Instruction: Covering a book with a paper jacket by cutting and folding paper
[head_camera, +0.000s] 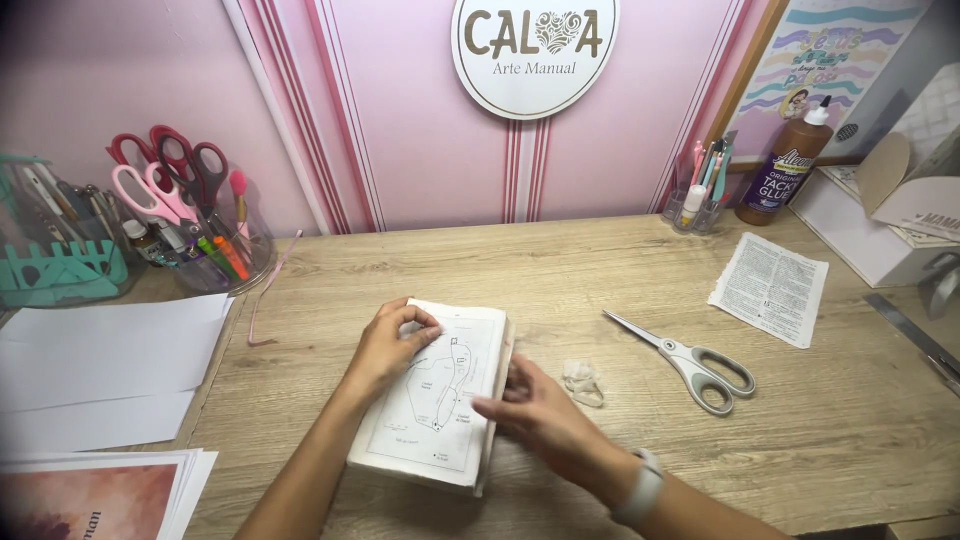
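cream and worn, an old coverless book (440, 395) lies near the front middle of the wooden desk (820, 420), a line-drawn map on its top page. the left hand (385, 348) rests on the book's upper left corner, fingers curled and pinching the page edge. the right hand (535, 410) presses flat, fingers extended, against the book's right edge, gripping nothing. 1 pair of grey-handled scissors (685, 358) lies to the right, a crumpled scrap (582, 382) between them and the book.

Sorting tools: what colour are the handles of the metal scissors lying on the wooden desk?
Grey, in the head view.
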